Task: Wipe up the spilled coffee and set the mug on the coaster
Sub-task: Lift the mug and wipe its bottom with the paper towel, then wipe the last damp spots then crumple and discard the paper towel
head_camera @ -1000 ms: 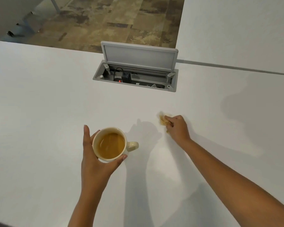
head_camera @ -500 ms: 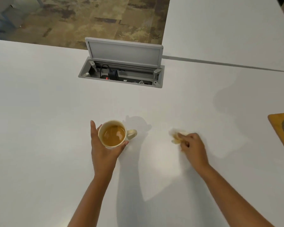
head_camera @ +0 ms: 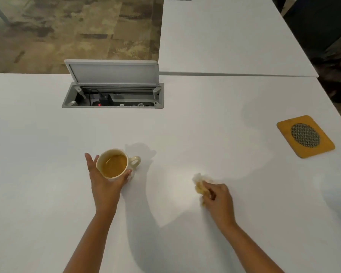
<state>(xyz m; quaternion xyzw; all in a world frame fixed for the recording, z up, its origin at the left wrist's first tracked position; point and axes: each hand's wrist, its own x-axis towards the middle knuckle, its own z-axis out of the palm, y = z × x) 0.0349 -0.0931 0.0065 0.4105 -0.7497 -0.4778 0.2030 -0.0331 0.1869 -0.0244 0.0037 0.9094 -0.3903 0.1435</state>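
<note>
Mug [head_camera: 114,163] cupped in your left hand [head_camera: 104,182]; right hand [head_camera: 218,198] clutches stained tissue [head_camera: 200,186]; coaster [head_camera: 305,136] near table's [head_camera: 47,174] right edge, well apart.

A cream mug [head_camera: 114,163] of tan-brown coffee sits cupped in my left hand [head_camera: 104,184] on the plain white table [head_camera: 47,154]. To the mug's right, my right hand [head_camera: 219,200] grips a wad of white tissue [head_camera: 200,187] stained yellowish-brown. Farther right of the mug lies a mustard-orange coaster [head_camera: 305,135] with a dark grey oval of fine mesh pattern at its centre. Beyond the mug, a light grey cable box [head_camera: 112,94] stands open, black plugs and a small red spot inside. Past the table, the floor [head_camera: 67,30] shows mottled patches of brown, olive and tan. A second white table [head_camera: 224,36] lies beyond the mug, to the right.
</note>
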